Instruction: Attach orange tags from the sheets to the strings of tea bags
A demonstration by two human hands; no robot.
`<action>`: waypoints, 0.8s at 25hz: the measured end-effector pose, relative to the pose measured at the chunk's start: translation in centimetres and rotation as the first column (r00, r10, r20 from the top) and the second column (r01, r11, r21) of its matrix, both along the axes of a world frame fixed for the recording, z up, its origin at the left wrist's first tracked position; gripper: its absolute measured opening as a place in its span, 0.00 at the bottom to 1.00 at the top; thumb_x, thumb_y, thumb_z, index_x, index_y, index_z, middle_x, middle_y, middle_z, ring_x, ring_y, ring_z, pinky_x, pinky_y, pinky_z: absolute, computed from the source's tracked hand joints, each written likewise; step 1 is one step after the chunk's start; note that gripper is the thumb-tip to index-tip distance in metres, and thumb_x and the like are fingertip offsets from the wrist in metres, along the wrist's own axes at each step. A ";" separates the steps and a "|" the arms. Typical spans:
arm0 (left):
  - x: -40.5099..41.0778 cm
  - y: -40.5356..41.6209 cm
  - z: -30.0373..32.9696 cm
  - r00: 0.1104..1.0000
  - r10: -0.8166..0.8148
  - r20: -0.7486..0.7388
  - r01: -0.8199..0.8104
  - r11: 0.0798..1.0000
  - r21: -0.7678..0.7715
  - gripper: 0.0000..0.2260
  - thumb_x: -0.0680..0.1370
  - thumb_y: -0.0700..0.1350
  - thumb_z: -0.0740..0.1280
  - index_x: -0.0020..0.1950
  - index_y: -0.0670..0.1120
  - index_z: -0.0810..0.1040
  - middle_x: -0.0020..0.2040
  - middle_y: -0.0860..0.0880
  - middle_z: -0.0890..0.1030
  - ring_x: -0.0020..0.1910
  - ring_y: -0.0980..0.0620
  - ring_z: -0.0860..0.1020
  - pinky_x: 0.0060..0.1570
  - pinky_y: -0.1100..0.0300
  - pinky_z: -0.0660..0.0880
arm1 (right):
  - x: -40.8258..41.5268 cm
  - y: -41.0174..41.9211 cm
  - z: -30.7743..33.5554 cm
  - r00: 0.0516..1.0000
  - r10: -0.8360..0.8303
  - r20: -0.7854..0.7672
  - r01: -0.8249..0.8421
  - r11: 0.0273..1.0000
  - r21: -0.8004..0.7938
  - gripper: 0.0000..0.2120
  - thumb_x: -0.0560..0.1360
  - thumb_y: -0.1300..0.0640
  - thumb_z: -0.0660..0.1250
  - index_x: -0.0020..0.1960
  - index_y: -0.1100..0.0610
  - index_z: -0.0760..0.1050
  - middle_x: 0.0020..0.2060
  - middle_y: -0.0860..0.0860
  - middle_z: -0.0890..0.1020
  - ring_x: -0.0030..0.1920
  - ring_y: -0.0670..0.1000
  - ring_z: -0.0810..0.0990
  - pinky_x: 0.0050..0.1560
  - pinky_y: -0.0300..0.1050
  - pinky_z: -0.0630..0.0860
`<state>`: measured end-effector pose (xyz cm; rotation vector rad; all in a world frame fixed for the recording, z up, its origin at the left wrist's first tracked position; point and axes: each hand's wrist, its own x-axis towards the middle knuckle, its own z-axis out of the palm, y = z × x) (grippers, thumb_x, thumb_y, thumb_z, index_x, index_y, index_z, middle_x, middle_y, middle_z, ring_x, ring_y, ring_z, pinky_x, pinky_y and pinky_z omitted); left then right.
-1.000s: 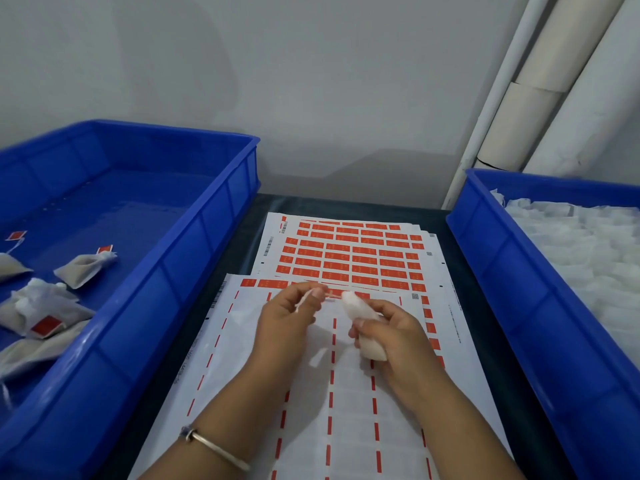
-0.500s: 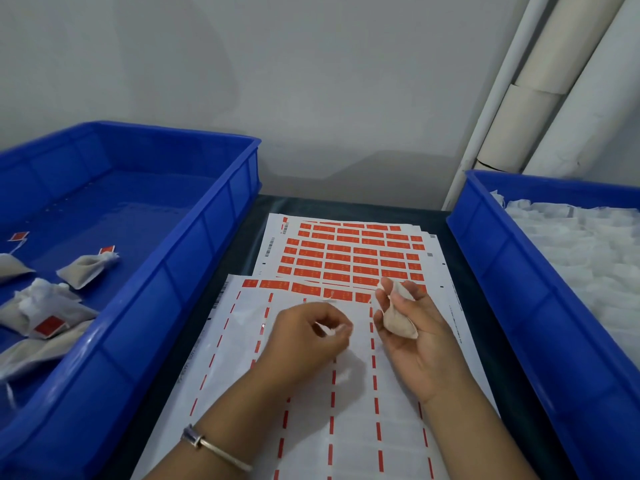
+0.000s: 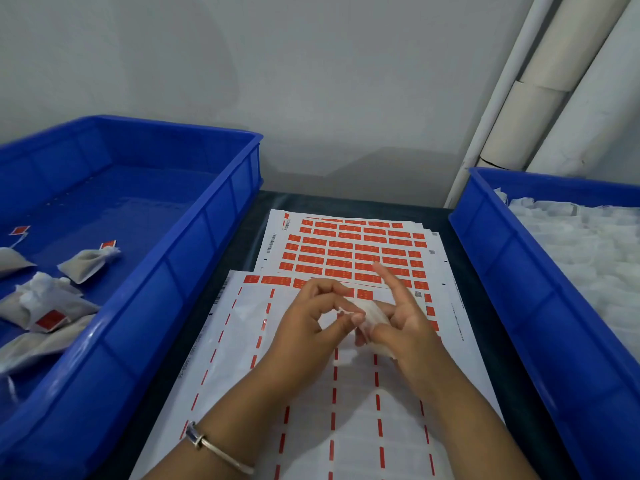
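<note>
Right hand (image 3: 401, 327) has its middle fingers curled round a small white tea bag (image 3: 372, 315), index finger sticking straight up and away. The bag is mostly buried in the grip, so only a pale crumpled bit shows. Left hand (image 3: 311, 323) has thumb and fingertips pinched together right against the bag's near end. I'd guess on the string, but it's too thin and blurry to actually see.

Both hands hover over the used-up label sheet (image 3: 242, 341), just white backing with red dashes and one leftover row of orange tags along its top. Behind it lies a fuller sheet of orange tags (image 3: 346, 252).

Left blue crate (image 3: 194, 251) holds a few tagged tea bags (image 3: 88, 263), cut off by the frame edge. Right blue crate (image 3: 491, 258) is heaped with white bags (image 3: 581, 251), all mushed together. A silver bangle (image 3: 214, 448) sits on the left wrist.
</note>
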<state>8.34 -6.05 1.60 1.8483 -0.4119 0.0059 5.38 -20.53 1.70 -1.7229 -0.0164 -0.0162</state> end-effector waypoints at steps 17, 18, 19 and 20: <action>-0.3 -1.3 -0.3 0.937 0.057 -0.344 -0.156 0.951 -0.267 0.07 0.79 0.47 0.62 0.43 0.49 0.76 0.39 0.54 0.81 0.35 0.60 0.80 0.31 0.72 0.73 | -0.4 2.8 -1.5 0.774 -0.178 0.608 0.515 0.735 -0.441 0.12 0.67 0.57 0.75 0.50 0.55 0.80 0.44 0.46 0.83 0.42 0.42 0.79 0.46 0.35 0.76; -0.3 -1.3 -0.1 0.930 0.062 -0.362 -0.174 0.942 -0.286 0.07 0.79 0.46 0.62 0.42 0.49 0.76 0.39 0.54 0.80 0.34 0.59 0.80 0.31 0.72 0.72 | -0.4 2.8 -1.6 0.728 -0.136 0.672 0.557 0.689 -0.464 0.12 0.67 0.56 0.74 0.50 0.59 0.82 0.43 0.51 0.84 0.42 0.47 0.81 0.46 0.39 0.76; -0.3 -1.3 -0.1 0.924 0.066 -0.377 -0.190 0.934 -0.302 0.07 0.79 0.46 0.62 0.42 0.48 0.76 0.39 0.54 0.80 0.33 0.58 0.79 0.30 0.72 0.72 | -0.4 2.7 -1.7 0.693 -0.095 0.715 0.592 0.642 -0.488 0.13 0.68 0.55 0.72 0.49 0.61 0.82 0.42 0.54 0.85 0.41 0.51 0.83 0.47 0.42 0.76; -0.3 -1.2 0.0 0.918 0.075 -0.390 -0.207 0.928 -0.310 0.07 0.79 0.46 0.62 0.42 0.48 0.75 0.38 0.53 0.80 0.32 0.58 0.78 0.30 0.72 0.72 | -0.4 2.7 -1.8 0.670 -0.069 0.740 0.617 0.606 -0.502 0.13 0.68 0.55 0.71 0.48 0.62 0.83 0.42 0.55 0.85 0.41 0.53 0.83 0.47 0.44 0.77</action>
